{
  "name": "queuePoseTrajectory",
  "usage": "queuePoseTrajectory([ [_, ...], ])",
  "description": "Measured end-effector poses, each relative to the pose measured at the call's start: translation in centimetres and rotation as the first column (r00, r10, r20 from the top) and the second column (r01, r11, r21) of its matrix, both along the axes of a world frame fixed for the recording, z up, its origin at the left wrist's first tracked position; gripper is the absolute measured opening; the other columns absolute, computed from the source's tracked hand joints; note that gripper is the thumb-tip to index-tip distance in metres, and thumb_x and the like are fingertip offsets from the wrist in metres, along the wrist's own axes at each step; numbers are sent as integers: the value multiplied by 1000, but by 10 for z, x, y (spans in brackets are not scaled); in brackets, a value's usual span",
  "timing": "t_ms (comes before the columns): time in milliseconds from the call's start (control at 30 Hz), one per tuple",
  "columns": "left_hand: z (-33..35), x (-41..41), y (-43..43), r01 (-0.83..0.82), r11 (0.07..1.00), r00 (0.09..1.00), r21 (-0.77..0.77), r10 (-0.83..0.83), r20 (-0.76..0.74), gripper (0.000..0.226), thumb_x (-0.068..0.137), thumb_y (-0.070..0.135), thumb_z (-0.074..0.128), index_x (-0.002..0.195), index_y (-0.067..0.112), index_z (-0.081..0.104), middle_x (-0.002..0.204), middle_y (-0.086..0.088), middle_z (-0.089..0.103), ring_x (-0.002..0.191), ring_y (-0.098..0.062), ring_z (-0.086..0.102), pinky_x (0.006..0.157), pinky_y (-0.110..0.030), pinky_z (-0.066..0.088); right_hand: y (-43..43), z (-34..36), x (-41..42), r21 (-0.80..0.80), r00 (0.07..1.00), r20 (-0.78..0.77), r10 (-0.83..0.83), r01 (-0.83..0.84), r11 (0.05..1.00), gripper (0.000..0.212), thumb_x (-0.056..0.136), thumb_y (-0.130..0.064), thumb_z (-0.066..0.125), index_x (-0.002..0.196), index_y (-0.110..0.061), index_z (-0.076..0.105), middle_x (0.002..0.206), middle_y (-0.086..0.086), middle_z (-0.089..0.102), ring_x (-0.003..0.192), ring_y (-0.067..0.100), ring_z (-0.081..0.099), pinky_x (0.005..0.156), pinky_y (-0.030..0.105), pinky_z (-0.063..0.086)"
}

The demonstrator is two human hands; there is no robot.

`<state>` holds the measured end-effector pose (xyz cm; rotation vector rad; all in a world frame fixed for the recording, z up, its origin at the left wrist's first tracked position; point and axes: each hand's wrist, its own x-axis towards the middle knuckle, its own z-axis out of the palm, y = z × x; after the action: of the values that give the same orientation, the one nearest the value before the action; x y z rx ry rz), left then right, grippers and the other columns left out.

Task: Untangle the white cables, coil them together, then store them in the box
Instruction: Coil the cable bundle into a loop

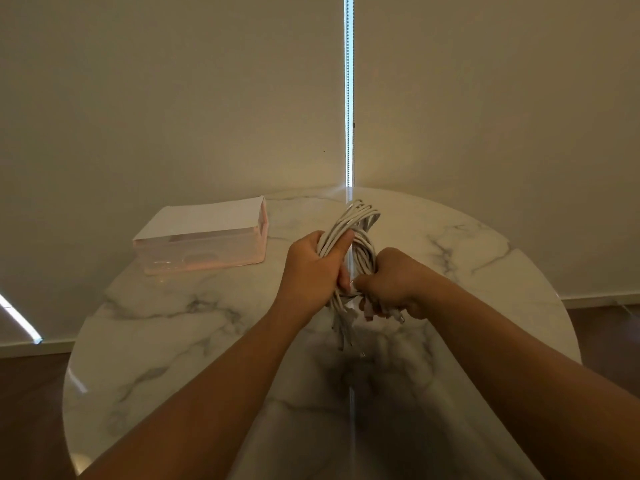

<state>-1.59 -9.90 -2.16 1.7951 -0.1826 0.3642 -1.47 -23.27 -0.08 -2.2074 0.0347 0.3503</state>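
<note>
A bundle of white cables [362,221], folded into long loops, is held above the middle of the round marble table [173,341]. My left hand [313,268] grips the left side of the loops, thumb pressed over the strands. My right hand [394,280] is closed on the lower right of the bundle, where a strand crosses the loops. Several cable ends with plugs hang below both hands. The box [204,247], pale pink and translucent with a white lid on top, stands at the table's far left, apart from both hands.
Beige roller blinds hang behind the table, with a bright vertical gap [349,98] between them. Dark wooden floor [31,410] shows left and right of the table. The table's curved edge runs close to the wall at the back.
</note>
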Motion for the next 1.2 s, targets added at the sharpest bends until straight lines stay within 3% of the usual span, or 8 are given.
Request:
queuePoseTrajectory([
  [100,4,0,0,78,982,990,-173,-97,-104,34,95,33,58,68,15,52,53,-7,42,42,-20,39,44,-27,38,2,-3,0,25,1000,10,2,-2,1000,23,97,-9,52,78,4,59,64,17,64,48,23,56,49,29,48],
  [200,7,9,-1,-64,977,990,-202,37,-138,35,94,36,60,68,15,50,54,-6,41,42,-19,37,42,-26,36,13,-5,-1,12,998,55,-35,35,999,32,99,-15,50,69,-7,44,63,11,48,48,20,43,44,25,36],
  [333,3,22,0,-236,953,967,-188,211,-143,42,91,46,60,62,18,49,53,-2,44,47,-19,43,52,-32,41,21,-2,-9,-445,952,287,102,38,895,33,101,-26,49,71,-14,39,69,1,43,57,12,43,47,23,30],
  [433,0,25,-1,-302,945,951,-125,288,-114,41,91,51,58,66,18,53,57,-4,51,54,-23,51,57,-41,50,23,1,-14,-579,915,347,204,38,814,11,100,-21,50,93,-12,53,68,0,40,57,12,41,49,23,32],
  [700,5,26,-5,-414,909,909,-47,416,39,34,95,42,56,77,14,61,66,2,58,60,-11,54,57,-24,43,22,10,-30,-608,905,341,255,5,794,16,98,-22,55,108,-10,58,67,-3,36,54,8,35,48,20,27],
  [933,17,37,13,-459,876,886,-147,463,-11,38,94,42,58,66,16,58,61,-2,57,56,-17,54,54,-30,45,20,9,-29,-561,812,374,448,-187,806,40,101,-29,46,64,-19,33,67,-3,40,56,8,39,51,20,26],
  [1067,24,40,23,-391,880,920,-271,375,-109,43,92,40,62,59,17,45,48,0,45,43,-20,45,47,-31,43,2,11,-31,-620,741,387,549,-232,750,41,103,-34,39,65,-23,29,66,-5,36,55,7,35,51,21,23],
  [1200,33,29,27,-136,868,978,-478,39,-207,34,94,32,63,72,15,43,47,3,35,38,-11,29,39,-22,28,-21,6,-21,-711,782,382,493,-91,697,31,102,-44,35,91,-18,49,73,-5,39,68,18,46,62,27,36],
])
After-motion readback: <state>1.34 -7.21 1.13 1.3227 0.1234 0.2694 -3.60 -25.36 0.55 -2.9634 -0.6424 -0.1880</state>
